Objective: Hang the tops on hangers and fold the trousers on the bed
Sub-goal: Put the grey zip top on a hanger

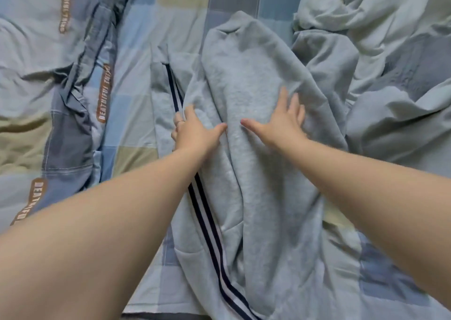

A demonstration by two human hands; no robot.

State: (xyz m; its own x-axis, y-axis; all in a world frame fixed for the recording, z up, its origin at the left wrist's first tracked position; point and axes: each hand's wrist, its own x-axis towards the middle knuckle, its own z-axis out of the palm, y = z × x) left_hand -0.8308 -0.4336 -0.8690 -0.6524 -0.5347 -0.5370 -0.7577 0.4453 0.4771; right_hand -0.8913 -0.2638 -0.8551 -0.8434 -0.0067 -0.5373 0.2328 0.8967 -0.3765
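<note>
The trousers (246,95) lie long on the bed (136,51), not yet folded. The right hand (280,122) presses them, fingers straight; whether the left hand (192,130) has cloth in its grip, I cannot tell.

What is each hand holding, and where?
The left hand grips the grey trousers at the striped side edge; the right hand lies flat on them, holding nothing.

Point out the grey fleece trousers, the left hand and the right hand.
grey fleece trousers (246,58): head view, fabric above the hands.
left hand (195,130): head view, back of hand.
right hand (280,124): head view, back of hand.
</note>
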